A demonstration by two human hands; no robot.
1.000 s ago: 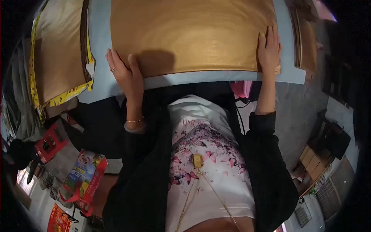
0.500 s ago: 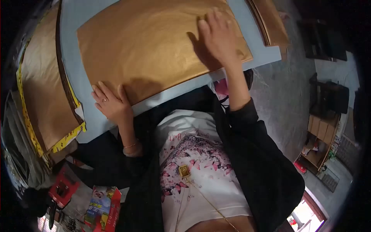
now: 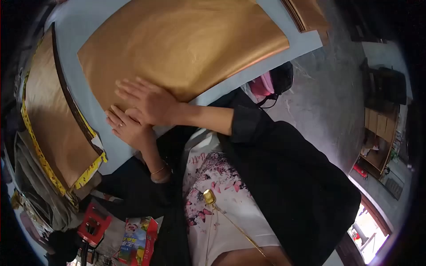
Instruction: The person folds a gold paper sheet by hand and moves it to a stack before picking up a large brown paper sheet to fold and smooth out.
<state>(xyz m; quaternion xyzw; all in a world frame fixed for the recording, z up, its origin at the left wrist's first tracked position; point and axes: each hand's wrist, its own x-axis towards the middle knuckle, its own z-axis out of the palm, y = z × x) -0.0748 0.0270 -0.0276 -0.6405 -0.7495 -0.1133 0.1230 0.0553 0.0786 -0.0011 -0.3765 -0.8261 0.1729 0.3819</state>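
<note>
A large golden-brown sheet (image 3: 186, 48) lies on a pale grey-blue surface (image 3: 104, 146). At its near left corner rests my left hand (image 3: 133, 131), fingers spread and palm down, with a ring on one finger. My right hand (image 3: 153, 102) lies flat on the sheet just above it, fingers stretched out, its wrist side overlapping the left thumb. Neither hand grips anything.
To the left is a stack of brown sheets (image 3: 57, 119) with yellow edging, beside grey cloth (image 3: 40, 186). Folded brown sheets (image 3: 306, 13) sit at the upper right. A red box (image 3: 140, 239) is low down, a shelf (image 3: 379, 137) at the far right.
My right hand has swept from the sheet's right side to its lower left, beside my left hand. My left hand has stayed near the same corner. The view has shifted slightly.
</note>
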